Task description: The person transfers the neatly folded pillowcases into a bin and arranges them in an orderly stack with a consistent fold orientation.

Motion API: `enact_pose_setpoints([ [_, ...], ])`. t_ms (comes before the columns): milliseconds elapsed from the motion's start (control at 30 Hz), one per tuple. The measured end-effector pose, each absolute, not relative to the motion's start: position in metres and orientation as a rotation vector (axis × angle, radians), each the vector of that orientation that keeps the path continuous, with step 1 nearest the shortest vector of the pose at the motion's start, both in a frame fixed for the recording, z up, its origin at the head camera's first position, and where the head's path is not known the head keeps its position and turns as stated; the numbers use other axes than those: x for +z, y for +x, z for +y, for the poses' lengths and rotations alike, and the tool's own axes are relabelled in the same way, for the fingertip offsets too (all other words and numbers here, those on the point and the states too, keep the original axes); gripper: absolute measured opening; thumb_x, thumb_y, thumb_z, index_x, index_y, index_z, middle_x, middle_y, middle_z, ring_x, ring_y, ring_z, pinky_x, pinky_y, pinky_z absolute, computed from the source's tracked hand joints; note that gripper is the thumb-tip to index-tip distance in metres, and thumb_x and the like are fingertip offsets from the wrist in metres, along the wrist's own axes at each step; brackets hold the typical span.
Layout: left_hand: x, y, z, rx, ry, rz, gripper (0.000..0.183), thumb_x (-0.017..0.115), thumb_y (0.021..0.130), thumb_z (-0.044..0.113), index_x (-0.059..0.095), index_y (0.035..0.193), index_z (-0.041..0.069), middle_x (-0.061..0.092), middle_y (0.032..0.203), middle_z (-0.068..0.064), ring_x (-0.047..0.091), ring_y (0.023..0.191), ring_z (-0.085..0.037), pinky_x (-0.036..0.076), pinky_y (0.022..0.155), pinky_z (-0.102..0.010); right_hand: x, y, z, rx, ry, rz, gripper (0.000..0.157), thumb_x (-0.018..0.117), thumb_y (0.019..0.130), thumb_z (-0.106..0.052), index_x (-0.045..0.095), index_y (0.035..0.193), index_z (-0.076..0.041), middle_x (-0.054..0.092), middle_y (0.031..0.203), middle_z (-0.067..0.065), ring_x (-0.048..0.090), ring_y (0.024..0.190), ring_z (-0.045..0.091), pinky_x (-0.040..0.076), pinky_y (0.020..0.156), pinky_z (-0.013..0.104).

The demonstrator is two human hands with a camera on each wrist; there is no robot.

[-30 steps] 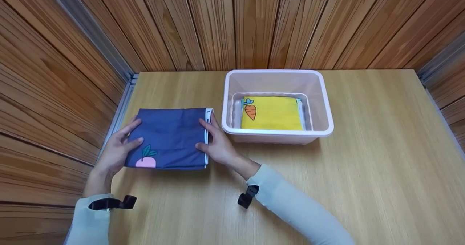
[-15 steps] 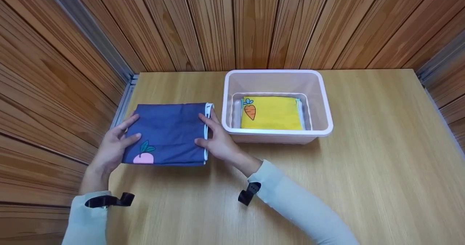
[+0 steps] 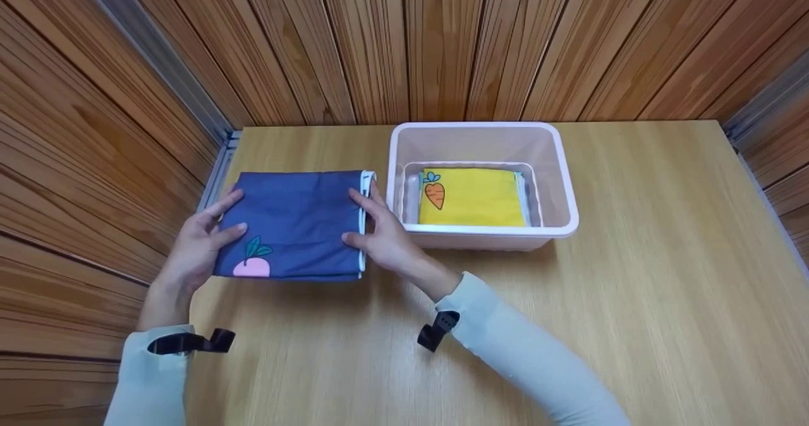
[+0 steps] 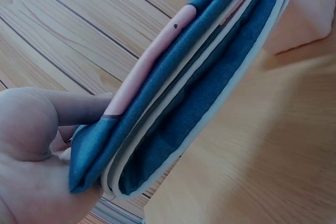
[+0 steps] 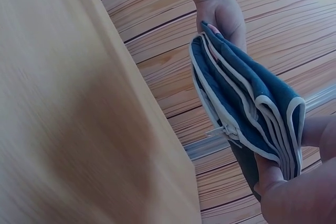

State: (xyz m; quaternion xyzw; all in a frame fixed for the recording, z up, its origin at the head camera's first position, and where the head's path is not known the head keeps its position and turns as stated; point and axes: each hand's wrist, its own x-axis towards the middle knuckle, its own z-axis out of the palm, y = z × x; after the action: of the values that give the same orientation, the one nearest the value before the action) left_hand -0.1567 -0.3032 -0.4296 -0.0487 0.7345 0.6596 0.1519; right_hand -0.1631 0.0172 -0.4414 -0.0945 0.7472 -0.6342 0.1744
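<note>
A folded navy cloth [image 3: 303, 214] with white edging and a pink fruit print is held above the table, left of the bin. My left hand [image 3: 194, 246] grips its left edge, thumb and forefinger on top. At the right edge my right hand [image 3: 387, 239] holds the stacked layers, thumb and a finger on top and other fingers underneath. The right wrist view shows several folded layers and a small white tie [image 5: 227, 129] on the cloth. A shadow beneath shows that the cloth is off the table.
A pale pink plastic bin [image 3: 486, 231] stands against the back wall. Inside it lies a folded yellow cloth [image 3: 480, 198] with a carrot print. Wood-panelled walls [image 3: 442, 47] bound the wooden table [image 3: 657, 274] at the back and sides.
Both hands have raised the navy cloth slightly in the head view, toward the back of the table. Both grips look the same. The bin and yellow cloth have not moved.
</note>
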Motion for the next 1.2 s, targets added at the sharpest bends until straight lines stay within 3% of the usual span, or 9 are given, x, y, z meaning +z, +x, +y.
enact_pose_setpoints([
  [267,-0.422,-0.162,-0.295,1.886,-0.128,2.118,0.067,0.067,0.1,0.02,0.036,0.159,0.027,0.005,0.172,0.003,0.068,0.097,-0.015,0.059,0.078,-0.025,-0.437,-0.166,0.024,-1.873,-0.283,2.085,0.073,0.068,0.093,0.001,0.036,0.158,-0.009,-0.007,0.171,0.006,0.003,0.156,0.024,0.016,0.124,0.033],
  [400,-0.418,-0.163,-0.289,1.87,-0.137,2.13,0.067,0.066,0.1,0.02,0.036,0.159,0.029,0.005,0.172,0.004,0.068,0.099,-0.016,0.059,0.08,-0.026,-0.434,-0.167,0.029,-1.88,-0.249,2.059,0.073,0.068,0.094,0.0,0.037,0.159,-0.013,-0.007,0.172,0.002,0.006,0.156,0.022,0.023,0.121,0.032],
  [633,-0.416,-0.167,-0.278,1.968,-0.097,2.066,0.066,0.064,0.101,0.012,0.036,0.16,0.02,0.006,0.172,0.0,0.07,0.099,-0.015,0.059,0.079,-0.026,-0.43,-0.169,0.039,-1.849,-0.256,2.097,0.072,0.068,0.094,0.0,0.038,0.158,-0.012,-0.006,0.172,0.002,-0.005,0.157,0.018,0.015,0.124,0.031],
  [767,-0.415,-0.169,-0.271,1.976,-0.09,2.064,0.065,0.064,0.101,0.012,0.036,0.16,0.02,0.007,0.172,0.001,0.066,0.106,-0.015,0.058,0.082,-0.026,-0.429,-0.171,0.046,-1.873,-0.241,2.065,0.072,0.067,0.094,0.002,0.036,0.159,-0.012,-0.006,0.172,0.0,-0.002,0.157,0.018,0.021,0.122,0.03],
  [900,-0.413,-0.172,-0.263,1.936,-0.112,2.081,0.065,0.062,0.102,0.013,0.036,0.16,0.024,0.006,0.172,0.001,0.058,0.121,-0.024,0.058,0.086,-0.026,-0.43,-0.173,0.053,-1.898,-0.213,2.036,0.073,0.066,0.094,0.004,0.036,0.159,-0.013,-0.007,0.172,-0.001,0.005,0.157,0.021,0.03,0.118,0.031],
  [1033,-0.414,-0.173,-0.256,1.924,-0.088,2.102,0.064,0.06,0.103,0.011,0.035,0.16,0.023,0.004,0.172,0.004,0.038,0.143,-0.033,0.057,0.088,-0.026,-0.431,-0.174,0.06,-1.915,-0.174,1.999,0.073,0.065,0.095,0.005,0.037,0.159,-0.014,-0.006,0.172,-0.002,0.016,0.155,0.024,0.039,0.112,0.031],
  [1133,-0.415,-0.173,-0.252,1.927,-0.046,2.128,0.063,0.059,0.103,0.009,0.034,0.16,0.019,0.004,0.172,0.007,0.022,0.153,-0.033,0.055,0.09,-0.024,-0.431,-0.174,0.064,-1.918,-0.169,1.984,0.072,0.064,0.095,0.006,0.037,0.159,-0.013,-0.007,0.172,0.0,0.02,0.154,0.024,0.041,0.111,0.031],
  [1200,-0.415,-0.174,-0.249,1.923,-0.036,2.142,0.063,0.059,0.103,0.01,0.035,0.16,0.02,0.005,0.172,0.007,0.018,0.154,-0.033,0.055,0.09,-0.023,-0.43,-0.174,0.068,-1.925,-0.166,1.967,0.072,0.064,0.095,0.006,0.036,0.159,-0.013,-0.008,0.172,0.001,0.02,0.154,0.024,0.043,0.109,0.031],
])
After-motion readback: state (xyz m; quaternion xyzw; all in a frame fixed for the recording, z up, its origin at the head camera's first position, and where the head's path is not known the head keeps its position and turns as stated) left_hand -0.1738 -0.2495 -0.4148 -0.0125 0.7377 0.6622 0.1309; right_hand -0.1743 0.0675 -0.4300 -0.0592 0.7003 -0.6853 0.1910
